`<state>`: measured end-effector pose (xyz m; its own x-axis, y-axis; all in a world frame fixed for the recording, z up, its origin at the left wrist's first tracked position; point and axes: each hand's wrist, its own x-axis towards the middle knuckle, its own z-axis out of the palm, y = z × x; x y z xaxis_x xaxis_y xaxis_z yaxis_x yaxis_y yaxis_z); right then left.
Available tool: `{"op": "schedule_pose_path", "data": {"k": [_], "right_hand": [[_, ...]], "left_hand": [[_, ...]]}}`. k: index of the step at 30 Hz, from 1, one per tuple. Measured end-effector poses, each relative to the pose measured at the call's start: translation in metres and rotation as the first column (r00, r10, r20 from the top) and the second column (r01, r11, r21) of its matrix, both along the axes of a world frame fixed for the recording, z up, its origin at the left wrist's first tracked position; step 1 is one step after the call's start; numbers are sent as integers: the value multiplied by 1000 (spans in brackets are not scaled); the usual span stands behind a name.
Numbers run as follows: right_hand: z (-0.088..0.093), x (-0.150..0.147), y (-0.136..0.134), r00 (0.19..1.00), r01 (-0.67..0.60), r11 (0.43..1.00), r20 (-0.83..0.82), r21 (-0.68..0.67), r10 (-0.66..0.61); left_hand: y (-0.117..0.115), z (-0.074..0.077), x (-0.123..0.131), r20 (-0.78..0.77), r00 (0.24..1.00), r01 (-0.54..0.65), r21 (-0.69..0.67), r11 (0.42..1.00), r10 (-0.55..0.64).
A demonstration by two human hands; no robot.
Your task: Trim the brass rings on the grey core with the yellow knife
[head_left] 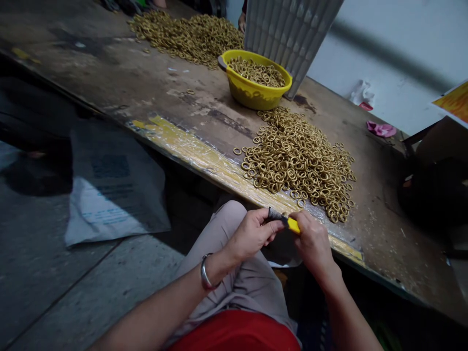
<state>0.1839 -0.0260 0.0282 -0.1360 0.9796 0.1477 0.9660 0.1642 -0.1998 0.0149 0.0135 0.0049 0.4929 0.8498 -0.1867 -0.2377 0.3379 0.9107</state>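
Item, tool in use: yellow-handled tool (293, 225), held above the lap, just off the near edge of the desk (109, 87). Good practice, by judgement: steady the left, short controlled strokes with the right, tip directed away from bare skin, work kept over the edge near the ring heap (300, 156).

Item, left hand (256, 233): fingers closed in a pinch, thumb against index, meeting the tool's dark front end; dark wrap (274, 214) on one finger. Whether a ring sits in the pinch cannot be told; too small.

Item, right hand (312, 241): fingers curled closed, gripping the yellow handle.

Item, stock: loose gold-coloured rings heaped on the desk before the hands; more in the yellow basin (252, 100) behind.
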Motion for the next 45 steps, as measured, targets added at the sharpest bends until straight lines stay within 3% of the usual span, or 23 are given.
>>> {"op": "schedule_pose_path", "data": {"k": [4, 6, 8, 11, 14, 24, 26, 29, 32, 36, 41, 43, 45], "right_hand": [[-8, 22, 12, 964, 204, 978, 180, -31, -195], [-11, 38, 17, 938, 308, 951, 175, -24, -299], [-12, 46, 17, 963, 268, 963, 25, -3, -268], [-8, 37, 8, 985, 52, 998, -165, 38, -45], [-2, 18, -3, 984, -100, 994, -141, 45, 105], [-3, 1, -8, 999, -52, 998, 17, 39, 51], [-7, 9, -3, 996, 29, 999, 80, -14, -28], [-12, 31, 7, 937, 294, 953, 219, -72, -272], [-16, 48, 17, 942, 312, 950, 122, 14, -312], [-23, 46, 31, 979, 201, 977, 20, 69, -203], [-31, 44, 47, 967, 252, 968, 44, -20, -251], [-25, 44, 45, 970, 207, 977, -115, -59, -213], [-14, 41, 38, 926, 85, 989, -357, -120, -123]], "left_hand": [[-7, 21, -9, -10, 998, 70, 134, 988, -69], [-9, 27, -11, 3, 992, 121, 137, 983, -122], [-9, 25, -11, 0, 991, 134, 66, 989, -135], [-7, 14, -6, -38, 995, 91, 11, 996, -90], [-6, 7, -4, -58, 998, 42, 68, 997, -39], [-5, 12, -10, -108, 993, 66, 210, 975, -44], [-10, 17, -13, -117, 992, 74, 250, 965, -46], [-18, 27, -20, -98, 986, 158, 315, 936, -134], [-20, 26, -21, -1, 976, 213, 199, 956, -218], [-11, 7, -13, 187, 979, 112, -148, 983, -83], [-1, -5, -11, 296, 954, 142, -316, 938, -45], [2, -9, -12, 294, 954, 153, -330, 932, -52], [4, -14, -12, 258, 966, 118, -326, 938, -32]]}}
